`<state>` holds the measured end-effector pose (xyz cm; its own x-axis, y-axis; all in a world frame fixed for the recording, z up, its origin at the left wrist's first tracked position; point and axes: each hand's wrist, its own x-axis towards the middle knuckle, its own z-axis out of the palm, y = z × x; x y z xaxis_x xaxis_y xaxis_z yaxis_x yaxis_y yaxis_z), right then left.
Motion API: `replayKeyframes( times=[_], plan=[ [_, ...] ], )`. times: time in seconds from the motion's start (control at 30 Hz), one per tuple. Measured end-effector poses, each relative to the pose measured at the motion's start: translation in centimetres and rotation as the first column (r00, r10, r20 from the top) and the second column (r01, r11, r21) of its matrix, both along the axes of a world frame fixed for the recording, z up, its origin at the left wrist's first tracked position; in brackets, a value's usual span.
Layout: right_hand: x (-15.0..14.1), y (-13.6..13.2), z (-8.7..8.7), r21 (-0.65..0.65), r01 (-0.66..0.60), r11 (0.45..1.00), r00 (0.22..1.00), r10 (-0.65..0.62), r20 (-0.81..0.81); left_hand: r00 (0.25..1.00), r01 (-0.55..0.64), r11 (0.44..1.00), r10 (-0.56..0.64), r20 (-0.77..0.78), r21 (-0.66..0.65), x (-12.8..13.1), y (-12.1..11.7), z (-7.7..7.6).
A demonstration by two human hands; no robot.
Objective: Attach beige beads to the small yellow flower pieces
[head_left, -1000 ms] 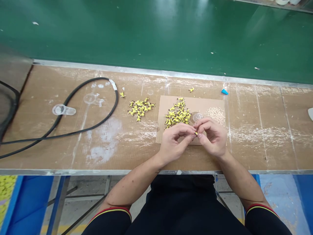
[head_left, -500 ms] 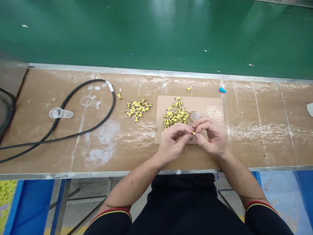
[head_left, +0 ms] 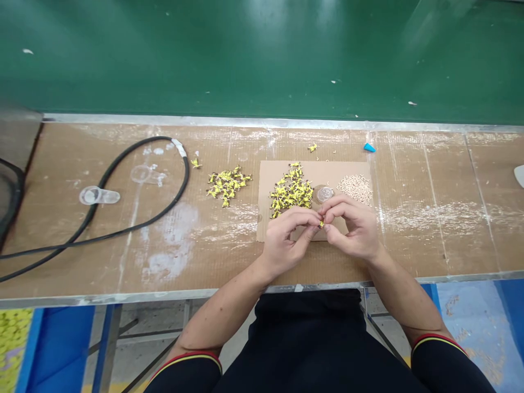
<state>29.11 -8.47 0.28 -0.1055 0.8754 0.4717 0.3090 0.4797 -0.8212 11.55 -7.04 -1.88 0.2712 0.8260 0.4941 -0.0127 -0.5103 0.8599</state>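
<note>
So we've got the brown surface (head_left: 409,234) running right across the view, with a green stretch (head_left: 262,65) beyond the far edge of our landmark, the cardboard sheet (head_left: 264,188). Well left of that sheet there's a black cable (head_left: 188,166) looped on the surface. Our left hand (head_left: 284,240) and right hand (head_left: 356,226) are over the sheet's near edge, thumbs and fingertips pinched together on the same tiny thing. On the sheet's left half sits a heap of yellow figures (head_left: 291,191), and a smaller yellow batch (head_left: 229,184) lies just left of the sheet. Two clear plastic scoops (head_left: 100,196) are way off to its left. Pale little bits (head_left: 355,188) are piled on the sheet's right side, beside a round clear container (head_left: 325,194) around the middle. A blue piece (head_left: 369,148) lies just past its far right corner, and a stray figure (head_left: 312,148) just past its far edge. Tiniest: the yellow-and-dark piece (head_left: 321,224) between our fingertips, above the sheet's near part, too small to make out details.
</note>
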Motion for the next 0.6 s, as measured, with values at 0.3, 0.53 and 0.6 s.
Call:
replayKeyframes(
  times=[0.3,0.53,0.6],
  plan=[
    [0.04,-0.05,0.25,-0.037,0.026,0.999,0.999,-0.025,0.045,0.995,-0.057,0.989,0.067,-0.068,0.136,0.03,-0.07,0.14],
    [-0.14,-0.05,0.24,-0.037,0.029,0.999,0.999,-0.028,0.027,0.995,-0.057,0.989,0.067,-0.073,0.133,0.08,-0.06,0.03],
    [-0.18,-0.07,0.17,-0.043,0.028,0.999,0.999,-0.027,0.024,0.994,-0.063,0.986,0.077,-0.084,0.151,0.11,-0.07,-0.02]
  ],
)
